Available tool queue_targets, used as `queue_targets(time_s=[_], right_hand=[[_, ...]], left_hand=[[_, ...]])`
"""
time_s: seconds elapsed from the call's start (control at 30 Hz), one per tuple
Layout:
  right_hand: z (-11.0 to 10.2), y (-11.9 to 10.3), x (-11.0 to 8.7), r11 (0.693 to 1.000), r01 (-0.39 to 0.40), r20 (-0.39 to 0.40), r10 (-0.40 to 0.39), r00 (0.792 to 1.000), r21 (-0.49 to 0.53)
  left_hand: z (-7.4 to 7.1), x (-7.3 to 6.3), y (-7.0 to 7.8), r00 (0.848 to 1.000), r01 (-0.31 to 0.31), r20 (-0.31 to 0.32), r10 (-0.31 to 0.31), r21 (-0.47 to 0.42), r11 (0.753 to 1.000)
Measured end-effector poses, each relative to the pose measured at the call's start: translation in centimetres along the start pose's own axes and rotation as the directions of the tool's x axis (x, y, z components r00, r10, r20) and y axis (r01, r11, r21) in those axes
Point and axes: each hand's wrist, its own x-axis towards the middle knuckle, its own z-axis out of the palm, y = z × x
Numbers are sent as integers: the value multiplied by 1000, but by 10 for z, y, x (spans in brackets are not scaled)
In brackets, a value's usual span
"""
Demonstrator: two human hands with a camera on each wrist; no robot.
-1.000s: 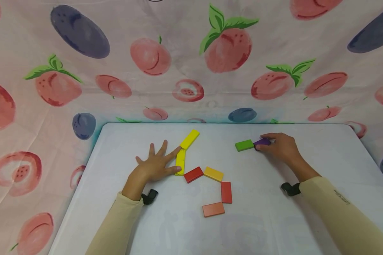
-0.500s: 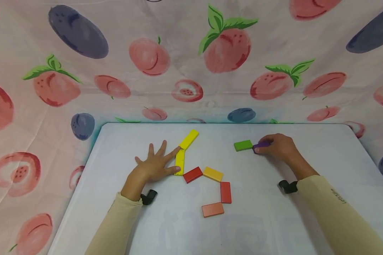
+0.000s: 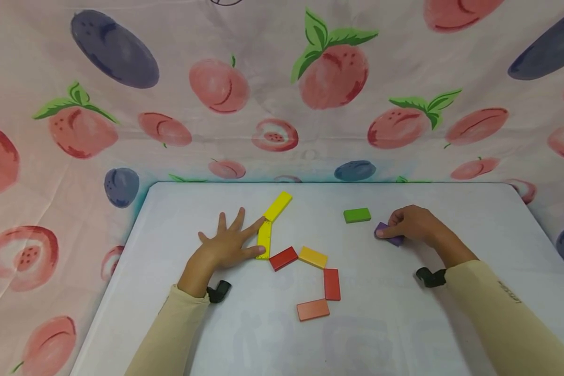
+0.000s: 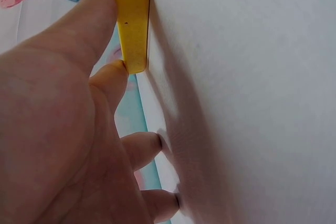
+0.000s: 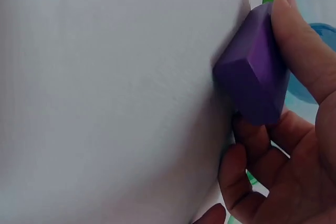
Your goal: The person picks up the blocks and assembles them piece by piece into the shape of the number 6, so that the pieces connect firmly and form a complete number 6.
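Observation:
My right hand (image 3: 415, 224) pinches a purple block (image 3: 389, 234) by its edges, thumb on the near side. In the right wrist view the purple block (image 5: 252, 69) shows tilted against the thumb, low over the white surface. A green block (image 3: 357, 215) lies a short gap to its left. On the left side my left hand (image 3: 225, 244) is spread flat, with index fingertip and thumb tip touching a yellow block (image 3: 264, 237). Those two fingers also meet the yellow block (image 4: 132, 22) in the left wrist view. A second yellow block (image 3: 279, 206) joins its far end at an angle.
A bent chain continues from the yellow blocks: a dark red block (image 3: 284, 258), an orange-yellow block (image 3: 313, 257), a red block (image 3: 331, 284) and a salmon block (image 3: 313, 310). All lie on a white table (image 3: 380, 334) before a fruit-print cloth (image 3: 272, 78).
My right hand has drawn the purple block toward me and turned it, so it now sits apart from the green block it met at one end. The left hand has stayed put.

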Motion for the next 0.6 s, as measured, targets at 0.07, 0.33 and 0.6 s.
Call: queue_targets(time_s=[0.07,0.33,0.6], right_hand=[[0,2,0,1000,16,3,-16,1000,0],[4,10,-4,994,89,12,-90,996,71],[20,7,-20,972,113,74,-131,989,205]], left_hand=[[0,0,0,1000,-1,2,1,1,1000],[-1,0,-1,1000,-3,0,3,9,1000],[-1,0,0,1000,-2,11,2,6,1000]])
